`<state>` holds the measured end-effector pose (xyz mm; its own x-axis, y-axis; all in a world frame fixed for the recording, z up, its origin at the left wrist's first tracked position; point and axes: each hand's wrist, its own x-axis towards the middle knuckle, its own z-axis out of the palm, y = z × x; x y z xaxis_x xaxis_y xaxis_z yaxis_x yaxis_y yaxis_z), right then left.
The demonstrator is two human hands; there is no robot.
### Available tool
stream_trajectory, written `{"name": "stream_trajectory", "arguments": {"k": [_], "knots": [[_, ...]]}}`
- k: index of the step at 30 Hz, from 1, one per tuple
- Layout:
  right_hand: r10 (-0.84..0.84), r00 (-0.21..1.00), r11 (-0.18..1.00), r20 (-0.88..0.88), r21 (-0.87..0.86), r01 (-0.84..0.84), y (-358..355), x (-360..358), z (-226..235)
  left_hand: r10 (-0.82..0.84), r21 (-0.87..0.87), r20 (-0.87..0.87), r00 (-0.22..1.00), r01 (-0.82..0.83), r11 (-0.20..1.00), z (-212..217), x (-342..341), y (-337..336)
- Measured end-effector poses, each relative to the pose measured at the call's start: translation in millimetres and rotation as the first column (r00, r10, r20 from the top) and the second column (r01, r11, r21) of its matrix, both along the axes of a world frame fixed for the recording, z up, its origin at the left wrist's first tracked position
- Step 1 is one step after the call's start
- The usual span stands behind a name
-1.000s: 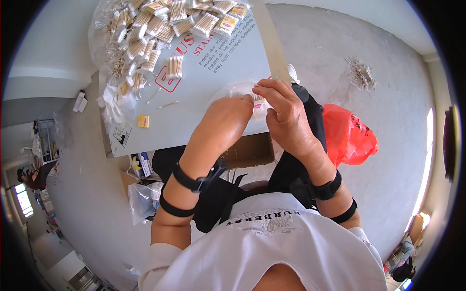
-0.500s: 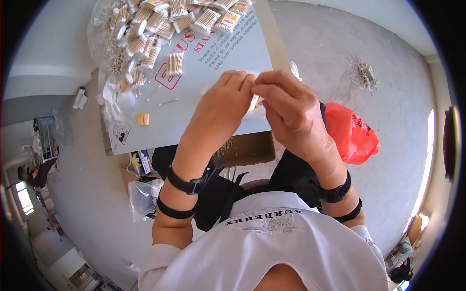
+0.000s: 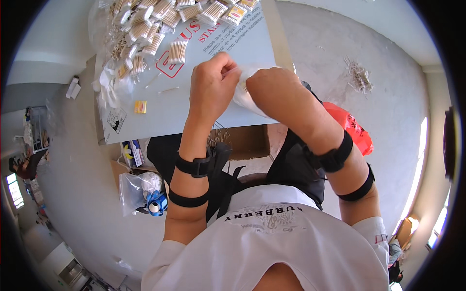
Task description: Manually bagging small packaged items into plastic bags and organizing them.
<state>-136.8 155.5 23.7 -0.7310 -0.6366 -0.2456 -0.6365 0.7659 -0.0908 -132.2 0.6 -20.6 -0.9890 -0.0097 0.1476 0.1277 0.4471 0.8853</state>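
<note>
My left hand and my right hand meet above the near edge of a grey board that serves as a work surface. Both pinch a small clear plastic bag held between them; my left fingers grip its top edge, my right hand wraps its side. What the bag holds is hidden by my fingers. Several small packs of cotton swabs lie in a heap at the board's far side. Black straps circle both forearms.
A small yellow square and loose swabs lie on the board. A red plastic bag sits on the floor at right, a scatter of sticks beyond it. A clear bag with blue items lies lower left.
Both hands have drawn closer to me and slightly left with the small bag, and my left fingers have closed tighter on its top.
</note>
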Motion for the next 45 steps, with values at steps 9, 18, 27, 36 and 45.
{"name": "stream_trajectory", "arguments": {"k": [9, 18, 27, 36, 45], "knots": [[-0.084, 0.991, 0.939, 0.103, -0.324, 0.114, 8, -13, -64, -0.211, 0.218, -0.08, 0.974, 0.224, 0.95, 3, -5, 12], [-0.125, 0.986, 0.947, 0.112, -0.282, 0.152, 25, -8, -79, -0.299, 0.468, 0.153, 0.942, 0.197, 0.861, -43, -9, -29], [-0.171, 0.972, 0.917, 0.162, -0.335, 0.217, 34, -7, -92, -0.506, -0.332, 0.043, 0.862, 0.49, 0.806, -74, 4, 1], [-0.146, 0.984, 0.891, 0.101, -0.418, 0.175, 44, -21, -136, -0.439, -0.36, -0.019, 0.898, 0.404, 0.841, -89, -8, 11], [-0.194, 0.98, 0.945, 0.045, -0.26, 0.199, 37, -11, -98, -0.323, -0.428, 0.141, 0.936, 0.352, 0.833, -91, -11, 5]]}}
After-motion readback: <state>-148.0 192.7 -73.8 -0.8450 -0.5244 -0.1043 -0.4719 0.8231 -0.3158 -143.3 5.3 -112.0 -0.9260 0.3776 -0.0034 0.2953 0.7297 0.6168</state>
